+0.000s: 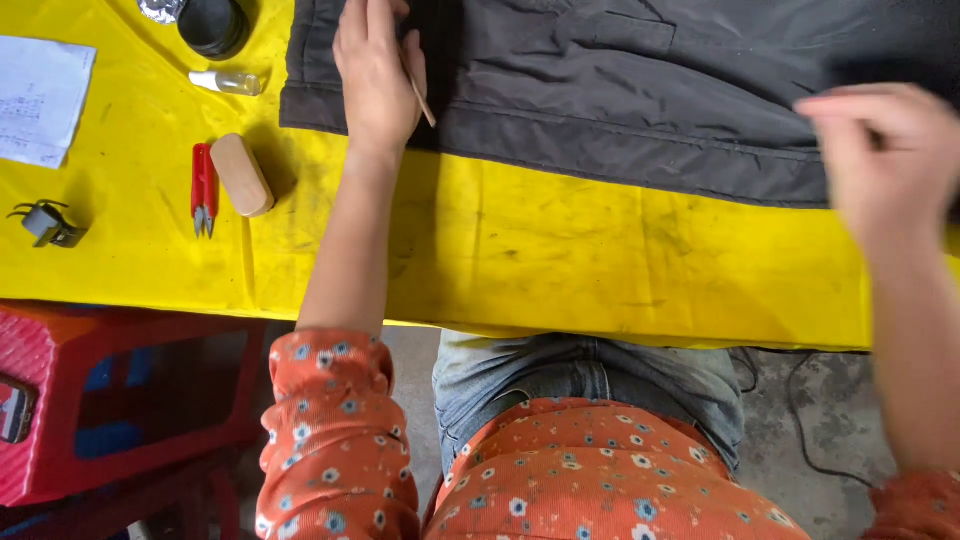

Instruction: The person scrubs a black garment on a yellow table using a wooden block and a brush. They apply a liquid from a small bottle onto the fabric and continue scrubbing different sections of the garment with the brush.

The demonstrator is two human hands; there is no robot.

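A dark grey garment lies across the far side of a yellow-covered table. My left hand rests on the garment's left part and holds a thin wooden stick that pokes out below the fingers. My right hand is blurred, over the garment's lower hem at the right, fingers curled; whether it grips the cloth is unclear.
Left of the garment lie red thread snips, a wooden block, a small clear bottle, a black round container, a paper sheet and a small metal clip. A red plastic stool stands below left.
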